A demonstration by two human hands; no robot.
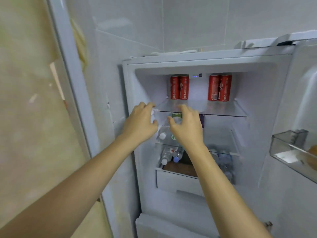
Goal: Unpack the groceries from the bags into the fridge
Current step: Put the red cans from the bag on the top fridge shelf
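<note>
The fridge (205, 57) stands open in front of me. Two pairs of red cans (179, 87) (219, 87) stand at the back of the top glass shelf (223, 114). My left hand (140, 121) is at the left end of that shelf's front edge, fingers loosely curled, and I see nothing in it. My right hand (187, 125) hovers just below the shelf edge with relaxed, spread fingers, in front of a green-labelled item (176, 115) that it partly hides. A dark purple item (201, 120) shows to its right.
Clear water bottles lie on the middle shelf (163, 134) and on the shelf below (169, 154), more at the right (223, 158). A white drawer (176, 182) sits under them. The open door with a clear bin (288, 145) is at the right. A tiled wall stands to the left.
</note>
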